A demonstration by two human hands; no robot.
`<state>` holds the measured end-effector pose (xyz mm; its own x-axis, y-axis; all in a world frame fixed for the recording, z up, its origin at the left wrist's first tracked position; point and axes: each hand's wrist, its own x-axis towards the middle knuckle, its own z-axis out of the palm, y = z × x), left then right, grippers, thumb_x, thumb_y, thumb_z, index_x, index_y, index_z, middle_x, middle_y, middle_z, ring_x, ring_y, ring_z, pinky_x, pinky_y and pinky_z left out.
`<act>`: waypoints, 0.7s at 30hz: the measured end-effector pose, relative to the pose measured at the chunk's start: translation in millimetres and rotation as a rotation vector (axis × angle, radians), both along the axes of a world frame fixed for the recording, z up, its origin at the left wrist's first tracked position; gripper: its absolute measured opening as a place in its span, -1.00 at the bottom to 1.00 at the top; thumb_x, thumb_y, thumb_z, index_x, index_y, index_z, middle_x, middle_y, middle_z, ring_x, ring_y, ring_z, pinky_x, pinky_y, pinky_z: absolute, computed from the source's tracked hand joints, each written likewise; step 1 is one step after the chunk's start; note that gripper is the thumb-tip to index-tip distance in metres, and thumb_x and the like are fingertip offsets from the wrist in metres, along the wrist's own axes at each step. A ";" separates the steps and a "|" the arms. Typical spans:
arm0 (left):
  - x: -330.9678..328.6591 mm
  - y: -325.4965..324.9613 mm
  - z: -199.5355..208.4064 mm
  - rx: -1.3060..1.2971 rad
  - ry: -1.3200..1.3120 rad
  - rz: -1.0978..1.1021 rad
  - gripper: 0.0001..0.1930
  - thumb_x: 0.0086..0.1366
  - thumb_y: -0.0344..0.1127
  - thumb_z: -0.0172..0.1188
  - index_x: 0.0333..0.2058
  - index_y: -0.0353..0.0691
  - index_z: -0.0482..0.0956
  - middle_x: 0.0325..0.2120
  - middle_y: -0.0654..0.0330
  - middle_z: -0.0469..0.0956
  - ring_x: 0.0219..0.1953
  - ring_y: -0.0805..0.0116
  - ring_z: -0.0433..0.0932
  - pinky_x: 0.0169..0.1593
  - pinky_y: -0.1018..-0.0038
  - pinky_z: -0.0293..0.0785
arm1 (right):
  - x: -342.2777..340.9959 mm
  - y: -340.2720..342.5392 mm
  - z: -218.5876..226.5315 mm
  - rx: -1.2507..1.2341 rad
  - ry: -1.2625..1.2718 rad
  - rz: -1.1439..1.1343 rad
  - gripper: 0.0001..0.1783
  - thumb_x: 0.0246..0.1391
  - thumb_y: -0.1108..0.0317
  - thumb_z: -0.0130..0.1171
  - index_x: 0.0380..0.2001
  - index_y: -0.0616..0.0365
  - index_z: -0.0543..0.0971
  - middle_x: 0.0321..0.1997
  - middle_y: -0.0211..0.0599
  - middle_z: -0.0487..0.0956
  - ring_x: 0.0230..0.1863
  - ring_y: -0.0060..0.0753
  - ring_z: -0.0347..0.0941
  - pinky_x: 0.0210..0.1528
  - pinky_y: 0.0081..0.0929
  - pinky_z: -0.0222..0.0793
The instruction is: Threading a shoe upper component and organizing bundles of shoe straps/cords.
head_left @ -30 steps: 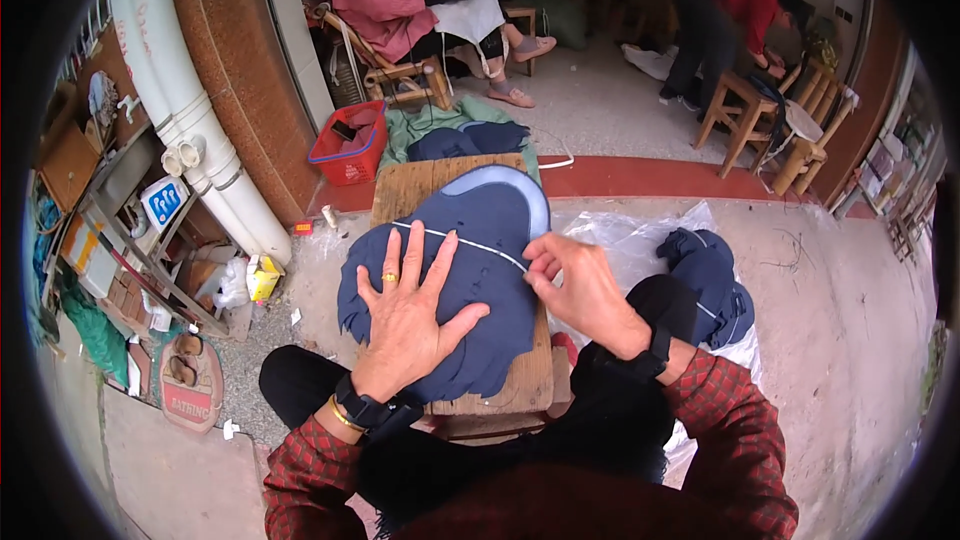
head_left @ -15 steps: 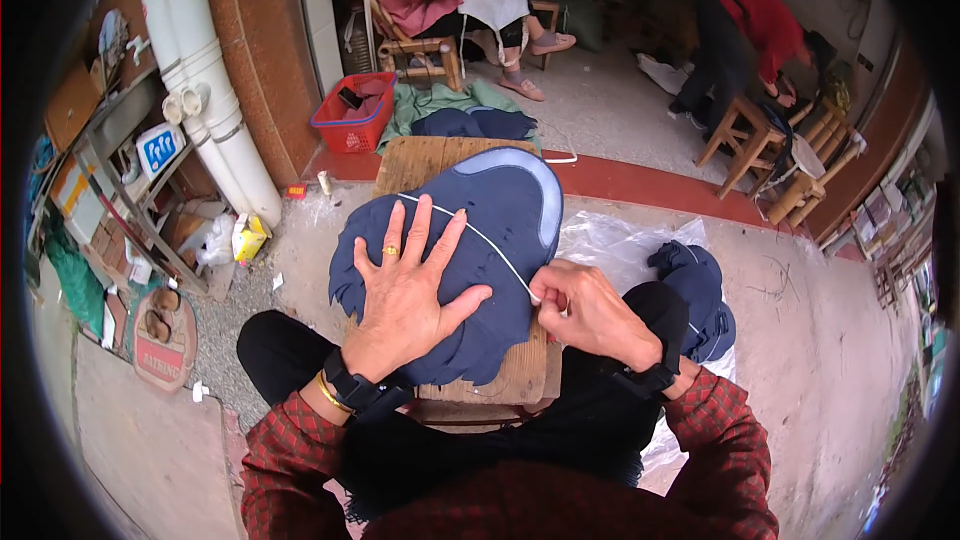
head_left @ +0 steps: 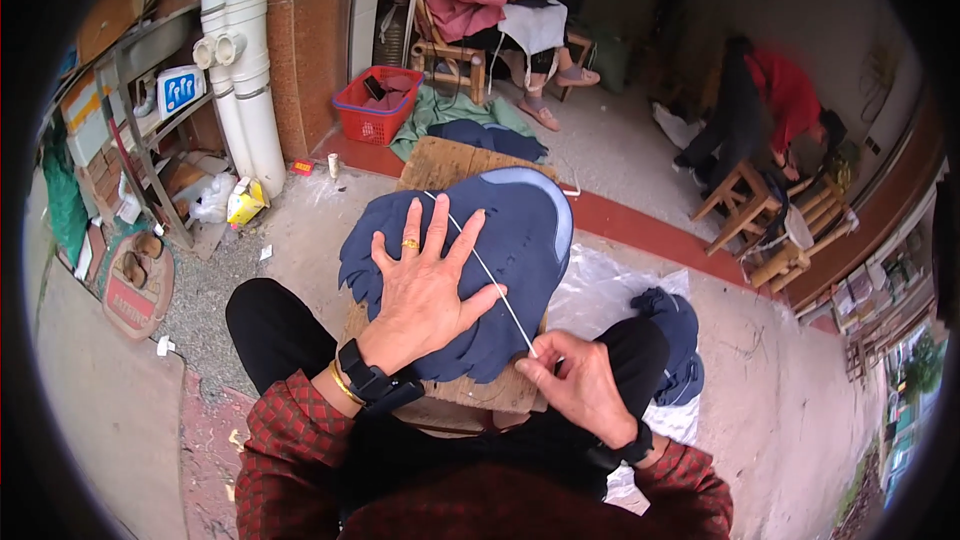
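A stack of navy cloth pieces (head_left: 525,240) with a pale blue curved band at its far right edge lies on a small wooden bench (head_left: 432,162) between my knees. Flat on the stack, fingers spread, my left hand (head_left: 425,290) presses near its left half. A thin white cord (head_left: 512,310) runs diagonally over the cloth from beyond the left fingertips. My right hand (head_left: 588,385) pinches the cord at the stack's near right edge, and the cord looks straight and taut. Whether it passes under the stack is hidden.
Another navy cloth bundle (head_left: 668,335) sits on plastic sheeting (head_left: 610,275) at my right. Beyond the bench are a red basket (head_left: 375,120) and green cloth (head_left: 440,118). One person sits behind; another bends over near wooden stools (head_left: 738,202). White pipes (head_left: 240,90) stand left.
My right hand has drawn the cord nearer to me, down along the stack's right side. My left hand stays spread on the cloth. The whole view has tilted a little.
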<state>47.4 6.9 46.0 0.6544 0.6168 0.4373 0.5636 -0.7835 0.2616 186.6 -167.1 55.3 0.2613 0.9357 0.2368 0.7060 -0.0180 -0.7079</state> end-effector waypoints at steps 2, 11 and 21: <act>3.3 -2.4 1.9 -0.002 -0.027 0.007 -0.15 0.16 0.28 0.13 0.36 0.08 0.12 0.38 -0.13 -0.07 0.39 -0.22 -0.11 0.17 -0.41 -0.15 | -9.3 -7.0 -8.7 -0.047 0.196 -0.033 -0.80 0.02 0.44 0.34 -0.40 0.25 0.49 -0.61 -0.41 0.51 -0.59 -0.67 0.39 -0.52 -0.58 0.35; -0.4 1.1 -3.3 -0.053 -0.103 -0.002 -0.17 0.18 0.22 0.12 0.35 0.01 0.12 0.36 -0.23 -0.07 0.39 -0.29 -0.14 0.18 -0.42 -0.18 | -37.6 -17.3 -5.2 -0.036 0.142 0.041 -0.58 0.05 0.46 0.30 -0.03 0.30 0.43 -0.50 -0.32 0.61 -0.52 -0.60 0.53 -0.48 -0.57 0.45; -73.0 63.0 1.2 -0.360 -0.280 -0.019 -0.22 0.30 0.10 0.10 0.30 -0.35 0.14 0.26 -0.33 0.14 0.31 -0.29 0.12 0.33 0.07 0.03 | 42.5 -1.0 -1.0 -0.005 0.661 -0.165 -0.40 0.22 0.17 0.18 0.14 0.39 0.27 -0.34 -0.17 0.60 -0.44 -0.55 0.51 -0.54 -0.61 0.38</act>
<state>-25.6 69.9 47.2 0.5544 0.7510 0.3587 0.4188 -0.6241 0.6596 229.1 -168.1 54.3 0.4889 0.8719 -0.0256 0.1130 -0.0924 -0.9893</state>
